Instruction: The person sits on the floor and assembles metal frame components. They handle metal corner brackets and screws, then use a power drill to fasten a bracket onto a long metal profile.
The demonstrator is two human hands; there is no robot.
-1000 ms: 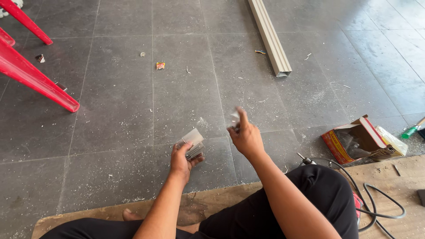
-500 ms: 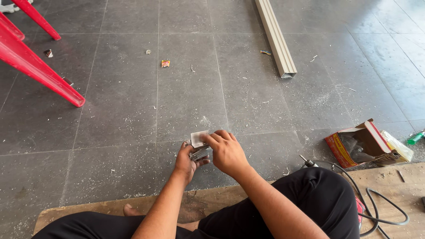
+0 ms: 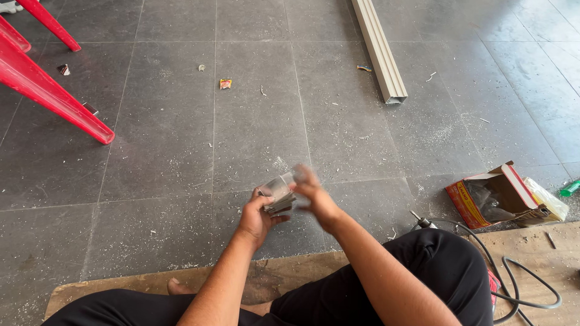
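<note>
Currently stacking: left hand [image 3: 257, 218] clamped around small metal pieces [image 3: 279, 194]; right hand [image 3: 314, 196] blurred at their top edge, grip indeterminate. Next, probably: square edges.

Lighting: even, soft daylight, fairly bright; brighter sheen on the grey floor tiles [image 3: 338, 115] toward the upper right. Shadows: faint and diffuse. Focus: floor and debris sharp. Blur: right hand [image 3: 317, 196] motion-smeared (fingers indistinct). Distortion: mild wide-angle bending at the edges.
</note>
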